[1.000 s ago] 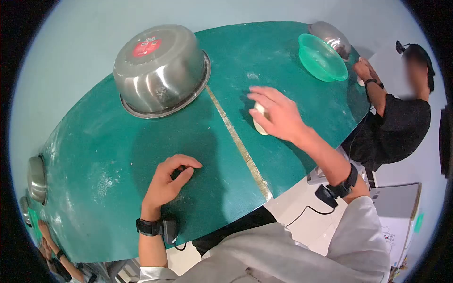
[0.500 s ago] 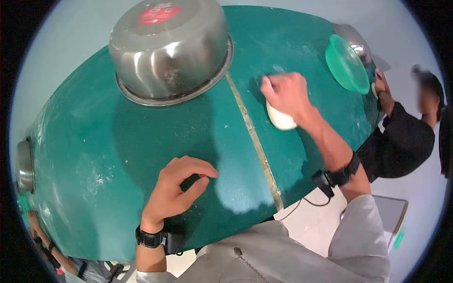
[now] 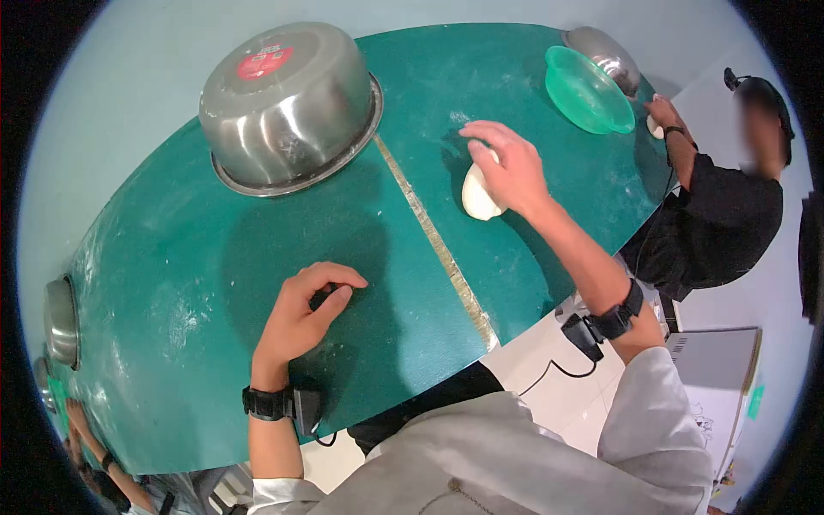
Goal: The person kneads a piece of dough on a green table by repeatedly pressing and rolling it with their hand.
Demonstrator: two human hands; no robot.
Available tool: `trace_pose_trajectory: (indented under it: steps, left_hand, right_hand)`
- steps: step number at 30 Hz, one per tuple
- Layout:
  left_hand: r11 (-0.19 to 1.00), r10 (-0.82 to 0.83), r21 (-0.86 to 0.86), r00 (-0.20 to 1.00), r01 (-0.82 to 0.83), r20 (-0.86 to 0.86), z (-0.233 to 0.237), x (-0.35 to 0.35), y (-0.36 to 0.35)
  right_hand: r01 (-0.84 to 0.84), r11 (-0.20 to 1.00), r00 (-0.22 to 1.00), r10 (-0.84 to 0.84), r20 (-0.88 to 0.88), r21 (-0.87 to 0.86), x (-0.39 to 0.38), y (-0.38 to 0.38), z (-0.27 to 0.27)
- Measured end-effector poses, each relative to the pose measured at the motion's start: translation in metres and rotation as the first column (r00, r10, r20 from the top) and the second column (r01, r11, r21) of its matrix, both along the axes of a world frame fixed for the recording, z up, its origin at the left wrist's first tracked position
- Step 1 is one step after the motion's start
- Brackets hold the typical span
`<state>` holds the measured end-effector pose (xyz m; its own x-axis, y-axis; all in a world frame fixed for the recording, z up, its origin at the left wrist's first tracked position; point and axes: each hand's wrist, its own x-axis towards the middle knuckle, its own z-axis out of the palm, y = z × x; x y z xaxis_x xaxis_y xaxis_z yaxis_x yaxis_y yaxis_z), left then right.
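A smooth, pale lump of dough (image 3: pixel 481 194) lies on the green table (image 3: pixel 429 300), right of the strip of tape. Over its far right side rests my right hand (image 3: pixel 512 169), fingers curved round the top and thumb against it; the palm side is hidden. My left hand (image 3: pixel 302 311) is near the table's front edge, left of the tape and apart from the dough. Its fingers are loosely bent, with a gap between thumb and forefinger and nothing in it.
An upturned steel bowl (image 3: pixel 287 112) stands at the back left. A green plastic bowl (image 3: pixel 590 90) leans by another steel bowl (image 3: pixel 605 58) at the back right. A person in black (image 3: pixel 730 215) works at the right edge. Tape (image 3: pixel 433 240) crosses the table; flour specks it.
My right hand has loosened from a fist-like press, its fingers now longer over the dough. More of the dough shows. The left hand keeps its bent shape. The view has shifted slightly.
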<state>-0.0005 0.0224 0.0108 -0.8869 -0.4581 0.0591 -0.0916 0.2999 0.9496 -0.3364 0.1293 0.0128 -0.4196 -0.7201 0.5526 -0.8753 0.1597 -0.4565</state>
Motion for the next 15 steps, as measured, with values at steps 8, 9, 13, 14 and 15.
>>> trace_pose_trajectory:
  steps: [8, 9, 13, 14, 15]
  left_hand:
    - [0.996, -0.039, -0.079, 0.999, 0.036, -0.030, 0.002, 0.000, 0.000]
    - [0.997, -0.026, -0.071, 0.999, 0.024, -0.025, 0.004, 0.000, 0.000]
    - [0.995, -0.020, -0.102, 0.999, 0.016, -0.036, 0.003, -0.001, -0.002]
    - [0.994, -0.011, -0.105, 0.997, 0.002, -0.082, 0.000, -0.002, -0.003]
    - [0.995, 0.005, -0.098, 0.997, -0.013, -0.081, 0.000, -0.003, -0.004]
  right_hand:
    - [-0.132, 0.967, 0.991, 0.122, 0.062, 0.217, 0.035, 0.042, 0.024]
    - [-0.105, 0.970, 0.993, 0.113, -0.020, 0.218, 0.039, 0.040, 0.023]
    - [-0.079, 0.983, 0.989, 0.098, -0.112, 0.164, 0.031, 0.014, 0.003]
    - [-0.093, 0.981, 0.987, 0.113, -0.113, 0.170, 0.025, 0.000, 0.001]
    - [-0.060, 0.967, 0.982, 0.102, -0.158, 0.248, 0.019, -0.019, 0.001]
